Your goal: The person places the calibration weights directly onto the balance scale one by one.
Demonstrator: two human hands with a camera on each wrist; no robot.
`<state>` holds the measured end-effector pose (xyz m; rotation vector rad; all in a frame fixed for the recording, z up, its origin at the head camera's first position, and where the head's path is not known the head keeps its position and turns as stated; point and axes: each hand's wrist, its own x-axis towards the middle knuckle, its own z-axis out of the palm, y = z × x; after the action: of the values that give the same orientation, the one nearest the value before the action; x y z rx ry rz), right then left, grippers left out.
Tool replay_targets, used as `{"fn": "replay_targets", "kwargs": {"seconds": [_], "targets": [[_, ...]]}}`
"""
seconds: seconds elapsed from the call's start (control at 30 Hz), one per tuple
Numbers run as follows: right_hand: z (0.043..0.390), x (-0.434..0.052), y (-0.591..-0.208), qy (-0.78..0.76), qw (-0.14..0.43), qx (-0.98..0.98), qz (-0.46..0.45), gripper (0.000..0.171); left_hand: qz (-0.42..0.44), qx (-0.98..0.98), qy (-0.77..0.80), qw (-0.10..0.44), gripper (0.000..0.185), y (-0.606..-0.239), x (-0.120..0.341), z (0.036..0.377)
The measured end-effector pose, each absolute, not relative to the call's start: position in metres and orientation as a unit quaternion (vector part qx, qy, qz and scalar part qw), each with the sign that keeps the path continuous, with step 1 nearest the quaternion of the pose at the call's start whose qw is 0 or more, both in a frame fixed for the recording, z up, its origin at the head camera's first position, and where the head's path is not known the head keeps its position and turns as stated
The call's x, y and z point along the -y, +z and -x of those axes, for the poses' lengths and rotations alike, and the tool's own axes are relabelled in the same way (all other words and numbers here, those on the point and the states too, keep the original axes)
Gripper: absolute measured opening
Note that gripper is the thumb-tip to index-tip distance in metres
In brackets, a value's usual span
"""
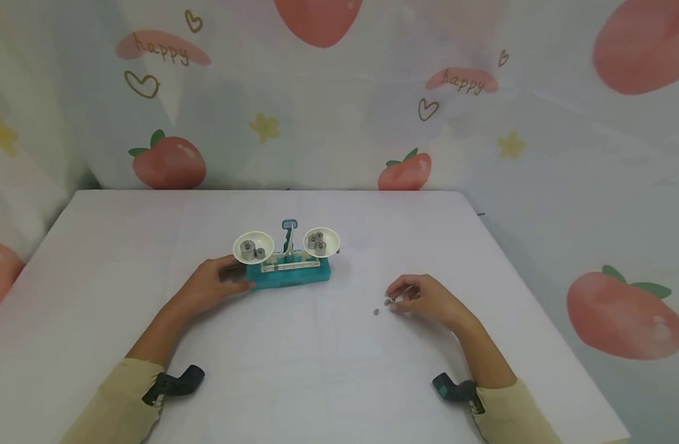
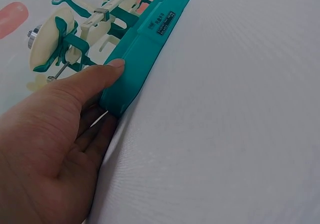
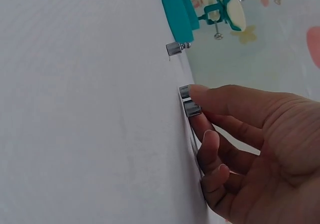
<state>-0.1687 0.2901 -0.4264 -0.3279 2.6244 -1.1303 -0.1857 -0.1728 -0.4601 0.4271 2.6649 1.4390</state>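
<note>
The left hand held the balance by the left end of its teal base. Its thumb pressed on the near corner, while the other fingers lay around the end and beneath, partly hidden by the base, so that this corner was pinched between them.

The right hand was well apart from the balance, to its right and nearer the person. Its thumb and forefinger pinched a pair of weights: the thumb tip touched one, the forefinger lay against the other. The two sat side by side; whether they touched each other could not be told, nor whether they rested on the table. The remaining fingers were curled in towards the palm, holding nothing. A third weight stood on the table, just beside the fingertips on the balance's side, untouched.

Both pans carried weights too: the left pan a large one and a smaller one, the right pan a small cluster, clear of all fingers.
</note>
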Motion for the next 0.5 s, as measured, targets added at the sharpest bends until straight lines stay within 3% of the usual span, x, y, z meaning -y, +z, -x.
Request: {"fn": "replay_targets", "kwargs": {"seconds": [0.5], "targets": [[0.1663,-0.2879,-0.4293,-0.375,0.113,-0.914,0.109,0.017,-0.141,-0.868,0.474,0.041,0.068,-0.4596,0.1729,0.1863]]}}
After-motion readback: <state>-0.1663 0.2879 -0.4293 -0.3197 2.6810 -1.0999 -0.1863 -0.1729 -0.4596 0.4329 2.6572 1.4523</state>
